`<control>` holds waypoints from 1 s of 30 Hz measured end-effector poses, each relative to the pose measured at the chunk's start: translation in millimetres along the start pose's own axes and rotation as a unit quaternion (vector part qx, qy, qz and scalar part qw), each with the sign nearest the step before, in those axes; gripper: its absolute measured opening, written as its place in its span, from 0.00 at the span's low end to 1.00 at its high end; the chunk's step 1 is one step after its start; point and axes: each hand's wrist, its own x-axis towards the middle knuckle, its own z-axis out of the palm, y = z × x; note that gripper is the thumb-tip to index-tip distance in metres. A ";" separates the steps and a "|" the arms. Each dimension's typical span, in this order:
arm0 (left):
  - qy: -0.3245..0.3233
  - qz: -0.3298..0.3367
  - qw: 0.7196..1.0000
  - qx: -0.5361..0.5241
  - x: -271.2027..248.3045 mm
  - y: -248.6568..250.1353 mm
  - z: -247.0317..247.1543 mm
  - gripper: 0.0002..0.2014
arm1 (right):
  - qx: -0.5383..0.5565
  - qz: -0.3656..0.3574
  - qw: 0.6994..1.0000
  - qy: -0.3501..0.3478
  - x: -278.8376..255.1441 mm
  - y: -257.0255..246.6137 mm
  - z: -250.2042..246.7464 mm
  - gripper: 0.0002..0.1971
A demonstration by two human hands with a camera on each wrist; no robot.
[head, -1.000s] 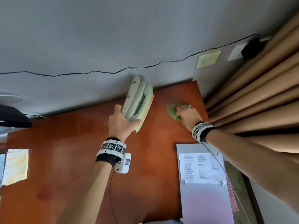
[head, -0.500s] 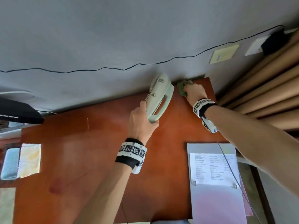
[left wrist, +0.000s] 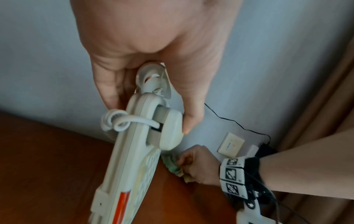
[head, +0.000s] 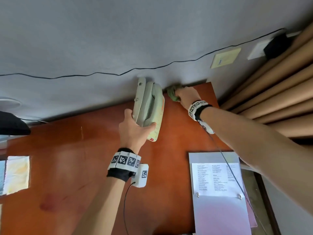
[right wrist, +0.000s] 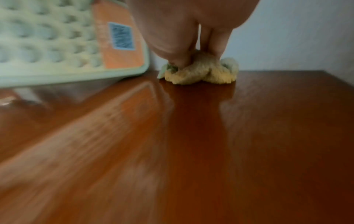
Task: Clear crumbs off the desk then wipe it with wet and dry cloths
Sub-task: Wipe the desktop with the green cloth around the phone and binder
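Cloth (head: 172, 94) (bunched) — right hand (head: 186, 96) presses it deskward.

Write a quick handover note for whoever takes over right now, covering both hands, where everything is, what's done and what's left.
Left hand: grips the desk telephone by its near end, tilted up on edge against the wall.
Right hand: presses a bunched green cloth onto the desk at the back edge by the wall, just right of the phone.
Elsewhere: a clipboard with a printed sheet on the desk's near right; a yellowish cloth off the desk's left edge.
Done: cannot tell how much is wiped; no crumbs visible.
Left: wipe under the phone, set it down, finish the desk, use the other cloth.
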 end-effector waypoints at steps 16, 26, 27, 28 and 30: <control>-0.039 -0.120 0.970 -0.208 -10.1 20.5 64.4 0.28 | 0.183 0.209 0.959 0.062 -49.6 130.4 -13.7 0.08; -0.111 -0.180 0.943 -0.256 -8.5 53.5 140.9 0.38 | 0.430 0.396 0.755 0.297 -185.3 94.9 1.3 0.07; -0.118 -0.180 0.945 -0.246 -8.8 59.3 144.9 0.35 | 0.431 0.401 0.751 0.299 -197.2 95.4 4.2 0.08; -0.126 -0.183 0.946 -0.236 -9.7 65.0 148.1 0.35 | 0.431 0.401 0.753 0.293 -208.6 93.7 5.0 0.08; -0.144 -0.196 0.946 -0.216 -8.1 69.3 154.2 0.45 | 0.443 0.393 0.754 0.284 -230.7 86.4 8.2 0.08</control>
